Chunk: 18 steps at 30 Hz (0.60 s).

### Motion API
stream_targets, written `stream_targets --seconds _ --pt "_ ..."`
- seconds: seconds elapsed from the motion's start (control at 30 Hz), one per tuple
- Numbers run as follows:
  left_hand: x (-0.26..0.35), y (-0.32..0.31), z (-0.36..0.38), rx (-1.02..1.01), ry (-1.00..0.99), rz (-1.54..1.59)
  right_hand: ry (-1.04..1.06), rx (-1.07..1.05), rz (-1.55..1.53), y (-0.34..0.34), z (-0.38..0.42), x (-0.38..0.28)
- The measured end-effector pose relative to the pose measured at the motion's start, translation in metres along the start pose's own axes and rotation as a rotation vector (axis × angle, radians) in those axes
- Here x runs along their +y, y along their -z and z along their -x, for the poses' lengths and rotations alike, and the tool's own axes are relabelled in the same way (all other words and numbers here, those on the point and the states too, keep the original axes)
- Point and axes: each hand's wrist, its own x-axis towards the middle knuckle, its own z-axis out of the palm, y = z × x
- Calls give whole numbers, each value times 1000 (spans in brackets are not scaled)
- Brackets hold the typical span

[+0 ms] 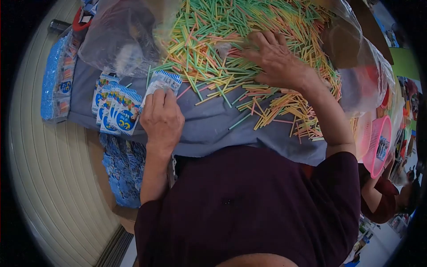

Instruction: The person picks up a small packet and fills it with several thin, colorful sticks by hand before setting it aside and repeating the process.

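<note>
My left hand is closed on a small blue-and-white packet, its fingers curled over the near end. Several similar printed packets lie fanned out and overlapping just left of that hand. Over a large heap of thin green, yellow and pink sticks, my right hand rests with its fingers apart, touching the sticks. It does not appear to grip any, though the undersides of the fingers are hidden.
Grey cloth covers the work surface. Clear plastic lies at the heap's left. At far left stands a clear-and-blue bag of packets; below, a box holds blue wrappers. Right are a pink basket and another person.
</note>
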Motion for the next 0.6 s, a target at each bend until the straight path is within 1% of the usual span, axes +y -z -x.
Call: stream_targets --seconds 0.03,0.07,0.1,0.17,0.2,0.27,0.3,0.33,0.37,0.4,0.47,0.5,0.53,0.6 --pt "-1 -1 1 -5 9 -8 -23 -59 47 2 -2 -3" --pt "-1 -2 2 31 16 14 -47 -117 93 2 -4 -6" --pt "-1 -3 4 67 20 38 -38 -117 87 -6 -2 -7" --pt "0 -6 6 96 57 58 50 60 134 -26 8 -8" --pt "2 -8 7 130 91 85 54 56 136 -23 9 -12" --pt "5 -4 3 148 129 137 -114 -100 81 -14 10 -21" --pt "4 -2 0 169 159 185 -109 -100 84 -15 12 -19" --pt "1 1 -3 172 163 182 -127 -12 29 -17 16 -15" --pt "-2 2 -4 125 175 191 -142 75 -27 -18 18 -11" --pt "-5 4 -5 77 189 200 -134 77 -28 -9 17 -9" --pt "-13 2 -4 46 211 230 -515 -25 -527 18 15 -6" --pt "-15 1 -3 15 226 270 -416 223 -588 2 18 9" --pt "-16 -2 -2 21 220 277 -421 228 -579 -5 16 16" --pt "-14 -9 0 198 70 172 -353 403 -554 -14 11 35"
